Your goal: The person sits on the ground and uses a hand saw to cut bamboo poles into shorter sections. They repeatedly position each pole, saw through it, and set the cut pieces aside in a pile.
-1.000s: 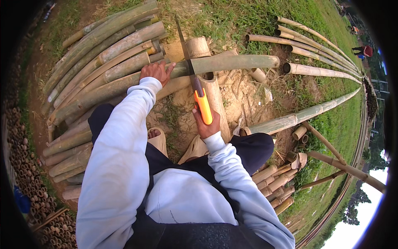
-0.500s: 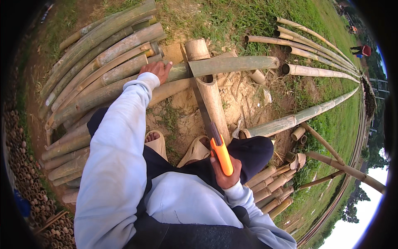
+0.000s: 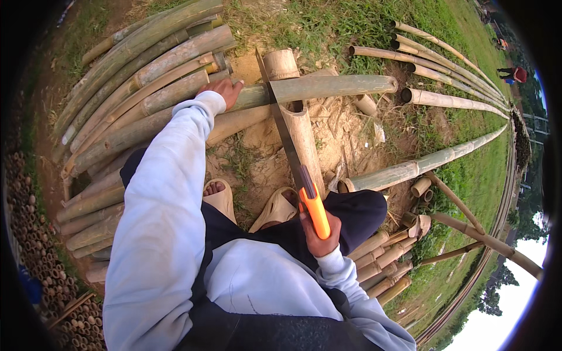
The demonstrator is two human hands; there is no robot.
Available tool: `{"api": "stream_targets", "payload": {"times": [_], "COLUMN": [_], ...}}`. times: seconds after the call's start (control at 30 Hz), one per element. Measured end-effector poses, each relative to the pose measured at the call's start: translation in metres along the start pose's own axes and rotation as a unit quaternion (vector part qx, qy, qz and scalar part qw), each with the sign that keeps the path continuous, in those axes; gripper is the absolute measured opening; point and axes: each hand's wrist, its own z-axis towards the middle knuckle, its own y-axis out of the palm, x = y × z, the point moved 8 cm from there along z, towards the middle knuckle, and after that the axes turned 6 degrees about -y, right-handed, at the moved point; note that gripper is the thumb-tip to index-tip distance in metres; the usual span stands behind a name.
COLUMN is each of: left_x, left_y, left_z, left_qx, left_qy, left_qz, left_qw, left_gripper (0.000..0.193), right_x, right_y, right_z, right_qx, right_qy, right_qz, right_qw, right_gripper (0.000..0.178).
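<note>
My right hand [image 3: 323, 235] is wrapped around the orange handle of a handsaw [image 3: 285, 131]. The long dark blade points away from me and lies across a green bamboo pole [image 3: 333, 86], its far end beyond the pole. To the left of the blade, my left hand [image 3: 223, 92] grips the same pole from above, with the thumb side toward the saw. Beneath the pole lies a thick bamboo support [image 3: 302, 140] with a hollow opening near the pole. How deep the blade sits in the pole I cannot tell.
Cut bamboo poles [image 3: 158, 73] are stacked at the left. Longer poles [image 3: 448, 100] stretch over grass at the right. Sawdust [image 3: 252, 155] covers the ground around my sandals [image 3: 275, 209]. Short bamboo pieces [image 3: 383, 257] lie by my right leg. A distant person [image 3: 518, 74] stands far right.
My right hand has pushed the saw a little away from me, so more of the blade's tip shows past the pole. My left hand stays on the pole.
</note>
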Motion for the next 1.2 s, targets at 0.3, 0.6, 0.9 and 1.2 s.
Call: {"api": "stream_targets", "payload": {"times": [0.3, 0.6, 0.9, 1.2], "left_x": [0.026, 0.029, 0.010, 0.031], "left_y": [-0.017, -0.005, 0.002, -0.012], "left_z": [-0.019, -0.030, -0.025, -0.034], "left_qx": [0.230, 0.322, 0.316, 0.301], "left_qy": [0.057, 0.048, 0.050, 0.066], "left_qz": [0.019, 0.010, 0.050, 0.006], "left_qw": [0.971, 0.946, 0.946, 0.951], "left_gripper": [0.048, 0.047, 0.050, 0.049], "right_x": [0.010, -0.005, 0.016, 0.013], "right_y": [0.036, 0.039, 0.001, 0.043], "right_z": [0.135, 0.130, -0.028, 0.134], "right_qx": [0.001, 0.031, -0.024, 0.051], "right_qy": [-0.088, -0.102, -0.014, -0.101], "right_qz": [-0.014, -0.007, 0.027, -0.011], "right_qw": [0.996, 0.994, 0.999, 0.994], "right_gripper": [0.026, 0.034, 0.026, 0.033]}}
